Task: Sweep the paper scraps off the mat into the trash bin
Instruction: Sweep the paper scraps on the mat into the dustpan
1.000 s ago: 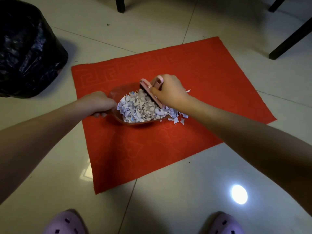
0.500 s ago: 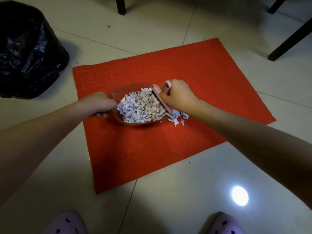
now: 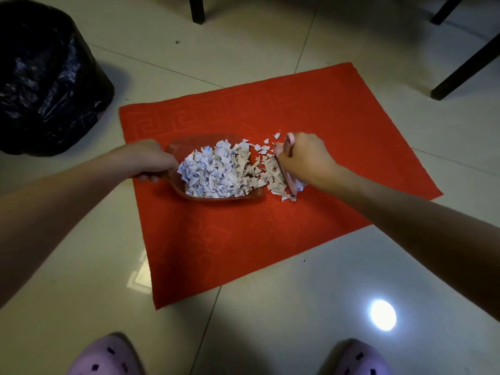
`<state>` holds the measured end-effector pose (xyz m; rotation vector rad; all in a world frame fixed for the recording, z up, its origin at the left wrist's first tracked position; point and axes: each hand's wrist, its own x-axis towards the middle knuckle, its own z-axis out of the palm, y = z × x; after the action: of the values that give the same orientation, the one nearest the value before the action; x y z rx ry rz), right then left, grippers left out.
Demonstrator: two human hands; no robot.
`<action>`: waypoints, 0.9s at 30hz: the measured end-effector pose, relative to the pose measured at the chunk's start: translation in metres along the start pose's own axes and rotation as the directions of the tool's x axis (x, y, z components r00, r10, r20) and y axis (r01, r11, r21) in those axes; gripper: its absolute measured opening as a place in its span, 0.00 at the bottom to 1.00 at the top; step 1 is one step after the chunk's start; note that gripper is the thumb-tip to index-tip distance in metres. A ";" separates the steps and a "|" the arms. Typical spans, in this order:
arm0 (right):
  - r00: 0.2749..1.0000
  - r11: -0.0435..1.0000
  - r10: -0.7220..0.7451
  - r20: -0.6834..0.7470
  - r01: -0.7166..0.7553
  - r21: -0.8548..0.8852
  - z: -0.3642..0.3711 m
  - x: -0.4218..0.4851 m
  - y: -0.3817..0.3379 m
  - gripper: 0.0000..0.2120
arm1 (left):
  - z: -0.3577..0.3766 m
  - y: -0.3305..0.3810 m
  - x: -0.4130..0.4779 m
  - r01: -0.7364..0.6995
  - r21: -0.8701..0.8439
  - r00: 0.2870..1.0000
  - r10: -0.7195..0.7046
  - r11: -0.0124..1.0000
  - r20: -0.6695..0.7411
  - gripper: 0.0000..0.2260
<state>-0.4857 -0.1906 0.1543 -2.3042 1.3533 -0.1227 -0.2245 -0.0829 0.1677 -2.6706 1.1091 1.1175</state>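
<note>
Scraps (image 3: 216, 171) are mostly heaped in one reddish dustpan (image 3: 173, 151), which sits on the one red mat (image 3: 338, 109). A looser trail spills out of the pan's open end onto the mat, too many bits to count. Some have bluish print on them, way too small to read. The mat has a key-pattern border pressed into it, and that's the only marking I can make out.

Two hands are at work. The left hand (image 3: 151, 158) is wrapped round the dustpan's handle, fingers curled under it. The right hand (image 3: 305, 155) is clenched round one pink brush (image 3: 290, 138), which stands on its edge on the mat just right of the pan's mouth, with scraps on both sides of it.

One bin (image 3: 46, 77) lined with a black bag stands on the tile floor (image 3: 270, 307) off the mat's far left corner, well apart from the pan. Three dark chair legs: one (image 3: 196, 9) at the top middle, two (image 3: 465, 63) (image 3: 443, 9) at the top right. Two lilac slippers (image 3: 108, 355) (image 3: 357, 358) at the bottom, plus one bright glare spot (image 3: 382, 315) on the tile.

Compared with half a second ago, the brush has slid right, away from the pan. It was tight against the heap at the pan's mouth then. Now more scraps lie out on the mat between the pan and the brush. The left hand and pan haven't budged.
</note>
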 end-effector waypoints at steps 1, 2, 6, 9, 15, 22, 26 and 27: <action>1.000 0.999 -0.005 -0.002 0.005 0.035 0.005 0.000 -0.002 0.13 | 0.000 -0.001 0.000 0.001 0.000 1.000 -0.001 1.000 0.002 0.10; 1.000 0.997 -0.007 -0.017 0.008 0.081 0.007 0.000 -0.003 0.14 | 0.001 -0.001 -0.001 0.000 0.001 1.000 0.000 1.000 0.004 0.10; 0.992 0.969 -0.013 -0.127 0.043 0.242 -0.008 0.007 -0.010 0.08 | 0.001 0.000 -0.001 -0.010 0.002 1.000 0.010 1.000 0.019 0.10; 0.975 0.977 -0.017 -0.220 0.063 0.202 -0.030 0.010 -0.005 0.09 | 0.002 0.002 0.000 -0.019 0.010 1.000 0.019 1.000 0.022 0.10; 0.972 0.992 0.108 -0.208 -0.118 -0.035 -0.036 0.014 0.034 0.09 | 0.008 0.013 0.001 -0.041 0.021 0.998 0.040 0.999 0.041 0.10; 0.983 0.984 0.162 -0.083 -0.155 0.082 -0.010 0.006 0.033 0.10 | 0.015 0.022 0.004 -0.060 0.004 0.997 0.060 0.998 0.053 0.10; 0.981 0.974 0.072 -0.179 -0.030 0.225 -0.013 0.008 0.011 0.12 | 0.018 0.025 0.005 -0.058 -0.003 0.997 0.058 0.998 0.047 0.10; 0.981 0.975 0.039 -0.191 0.005 0.223 -0.016 0.009 0.006 0.12 | 0.019 0.026 0.005 -0.058 -0.006 0.997 0.058 0.998 0.043 0.11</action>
<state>-0.4908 -0.2058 0.1649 -2.1352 1.3755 -0.4813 -0.2502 -0.0999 0.1565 -2.6202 1.1857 1.1820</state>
